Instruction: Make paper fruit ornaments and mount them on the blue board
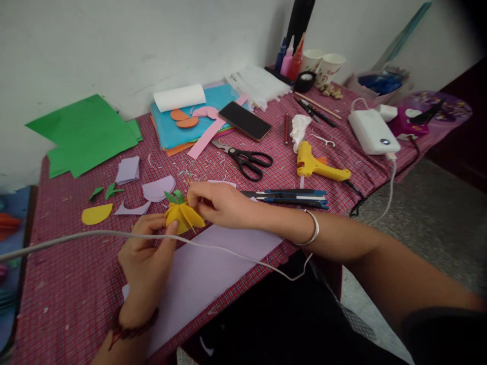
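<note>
Both hands are on the yellow paper fruit near the front edge of the tabletop, just above the lilac sheet that overhangs that edge. The left hand pinches its lower side, thumb pressed to the folded petals; the right hand closes its fingertips on the top, right by the green leaves. To do this well, I'd say keep the pinch light so the thin fanned folds stay crisp, and steady the base while the top is pressed. A white cable runs across in front of the wrists.

Farther back: lilac half-circle cut-outs, a flat yellow half-circle, black-handled scissors and a glossy yellow glue gun lying on the checked red cloth, scattered with paper trimmings. Toward the far edge, a dark phone rests on stacked blue and pink sheets, with matte green paper at the far left corner.
</note>
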A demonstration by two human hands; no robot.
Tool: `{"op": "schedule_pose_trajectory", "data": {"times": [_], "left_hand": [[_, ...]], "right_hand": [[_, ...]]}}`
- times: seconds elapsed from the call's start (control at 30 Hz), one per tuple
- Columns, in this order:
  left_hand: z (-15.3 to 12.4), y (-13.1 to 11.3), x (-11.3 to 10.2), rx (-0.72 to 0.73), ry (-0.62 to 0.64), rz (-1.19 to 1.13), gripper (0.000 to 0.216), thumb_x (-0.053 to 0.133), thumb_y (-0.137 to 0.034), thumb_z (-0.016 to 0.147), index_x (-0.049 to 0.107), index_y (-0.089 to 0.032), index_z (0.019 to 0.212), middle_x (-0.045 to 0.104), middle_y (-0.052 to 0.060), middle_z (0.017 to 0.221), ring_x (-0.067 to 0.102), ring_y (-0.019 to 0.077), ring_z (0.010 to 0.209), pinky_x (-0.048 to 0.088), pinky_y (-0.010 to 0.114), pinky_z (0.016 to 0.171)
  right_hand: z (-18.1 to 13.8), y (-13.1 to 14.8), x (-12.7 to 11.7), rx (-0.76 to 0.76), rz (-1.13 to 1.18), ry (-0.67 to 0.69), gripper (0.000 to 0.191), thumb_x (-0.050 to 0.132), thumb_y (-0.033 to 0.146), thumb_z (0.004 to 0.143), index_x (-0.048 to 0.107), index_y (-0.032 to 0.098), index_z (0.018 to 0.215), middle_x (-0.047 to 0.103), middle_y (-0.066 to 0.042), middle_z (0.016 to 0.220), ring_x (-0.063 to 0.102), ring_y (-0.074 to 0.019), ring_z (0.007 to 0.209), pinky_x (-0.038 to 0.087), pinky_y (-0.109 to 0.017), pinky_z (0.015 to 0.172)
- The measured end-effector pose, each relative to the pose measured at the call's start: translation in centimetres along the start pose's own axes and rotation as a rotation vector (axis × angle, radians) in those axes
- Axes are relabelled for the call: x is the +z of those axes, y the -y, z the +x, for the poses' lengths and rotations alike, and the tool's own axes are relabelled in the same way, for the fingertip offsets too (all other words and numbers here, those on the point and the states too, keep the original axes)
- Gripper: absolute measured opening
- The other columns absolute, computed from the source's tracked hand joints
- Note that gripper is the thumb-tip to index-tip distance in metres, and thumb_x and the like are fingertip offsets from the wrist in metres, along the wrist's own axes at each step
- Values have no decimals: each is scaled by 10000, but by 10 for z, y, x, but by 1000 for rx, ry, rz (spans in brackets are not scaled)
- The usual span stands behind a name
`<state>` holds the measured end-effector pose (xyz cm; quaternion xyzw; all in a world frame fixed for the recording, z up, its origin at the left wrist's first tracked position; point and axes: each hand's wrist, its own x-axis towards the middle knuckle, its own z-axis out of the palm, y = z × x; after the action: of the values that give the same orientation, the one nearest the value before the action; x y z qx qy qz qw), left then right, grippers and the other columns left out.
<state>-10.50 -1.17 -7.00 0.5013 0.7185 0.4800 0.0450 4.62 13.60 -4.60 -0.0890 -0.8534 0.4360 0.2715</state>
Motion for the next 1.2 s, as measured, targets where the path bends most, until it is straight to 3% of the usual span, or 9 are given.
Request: {"op": "schedule_pose_trajectory", "data": {"times": [0.1,0.23,0.43,0.53,0.63,0.77,0.93,1.1,1.2], "left_hand": [[-1,-2,0,18,-36,-19,52,698,-249,813,665,-212,829,647,11,891,634,175,822,515,366,773],[-1,-5,0,55,-31,-32,47,703,-224,806,656,-217,803,640,4,875,624,179,823,509,363,763],[2,-7,3,248,-33,48,82,705,-175,792,631,-213,789,640,-3,815,626,154,798,510,328,742],[3,-5,4,394,-46,144,101,708,-169,776,637,-210,834,660,15,864,642,169,857,526,338,781],[5,-4,5,456,-24,232,94,688,-204,791,640,-209,872,669,44,950,650,191,913,534,354,811],[10,-6,-1,550,-41,282,88,649,-145,810,622,-214,859,678,37,914,658,178,866,531,322,785],[20,-8,-44,640,-55,586,163,635,-140,831,657,-224,970,717,67,983,658,237,957,523,394,860],[0,-3,-109,620,-44,811,228,610,-128,835,674,-215,1036,715,87,1116,638,273,1072,512,437,912],[-22,-2,-130,601,-86,890,221,609,-101,828,665,-178,1027,703,112,1130,630,278,1085,510,440,915]], "right_hand": [[1,1,-1,-20,-32,19,125,434,72,805,514,169,802,582,-13,806,525,-128,759,371,-252,701],[1,1,-2,-9,-51,48,157,469,270,910,541,156,829,558,-8,776,487,-124,714,352,-258,679],[1,-5,2,-12,-124,45,49,518,136,832,534,167,798,551,-6,803,504,-131,773,373,-254,724],[0,-5,2,-82,-85,33,90,521,132,870,537,166,788,562,-12,835,528,-125,794,398,-246,739],[-3,-1,2,-137,-72,34,125,507,139,911,562,165,802,591,-36,922,564,-127,847,429,-252,768],[-4,1,1,-216,-25,-9,122,531,208,934,595,171,837,609,-58,982,585,-143,919,465,-281,832],[-1,-4,-3,-215,77,-150,175,510,246,947,579,169,805,602,-57,874,573,-155,852,474,-307,793],[-2,-6,4,-156,79,-90,167,513,173,917,572,167,760,579,-35,776,553,-145,754,442,-286,715],[-6,-5,10,-128,76,-47,146,525,157,900,578,169,765,581,-29,777,551,-139,737,428,-279,704]]}}
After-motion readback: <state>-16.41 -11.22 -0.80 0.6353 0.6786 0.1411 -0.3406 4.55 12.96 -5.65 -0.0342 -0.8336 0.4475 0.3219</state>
